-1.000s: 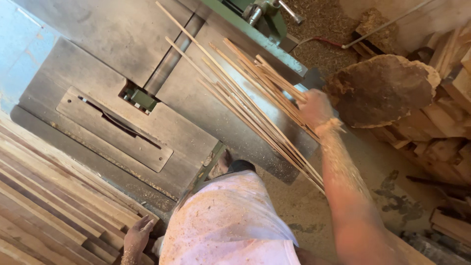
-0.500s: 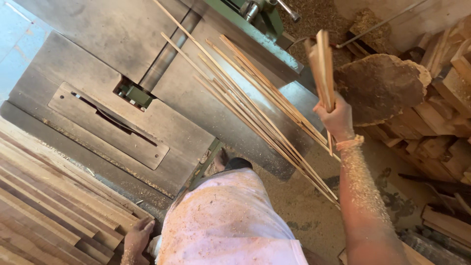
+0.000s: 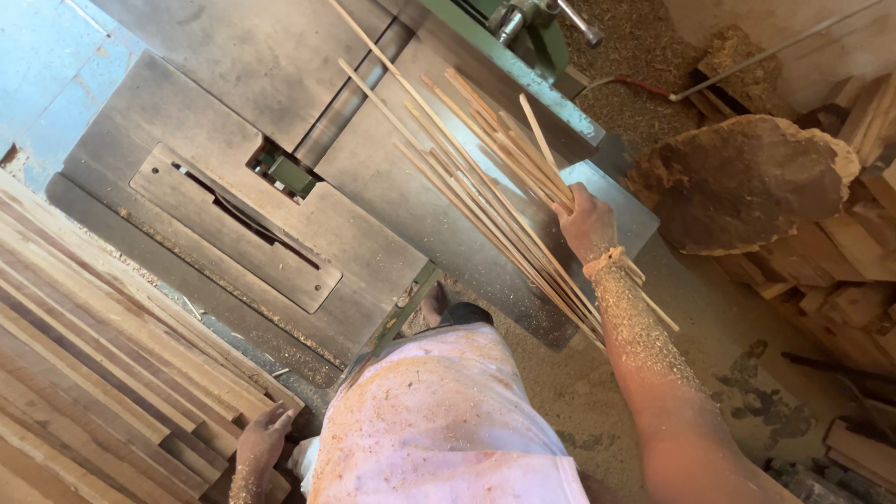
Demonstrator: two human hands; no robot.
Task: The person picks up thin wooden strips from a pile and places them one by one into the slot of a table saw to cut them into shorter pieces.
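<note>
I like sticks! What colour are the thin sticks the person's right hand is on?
Pale tan bare wood, the thin sticks; the head view shows them.

The saw table (image 3: 233, 131) is showing dull grey metal, matt and scuffed, with a green-painted metal frame (image 3: 523, 70) at the far side. The thin strips (image 3: 485, 187) are looking like pale raw wood, as are the rough planks (image 3: 84, 355) at near left. Sawdust is coating the right hand (image 3: 586, 222), forearm and the cloth shirt (image 3: 448, 420).
</note>
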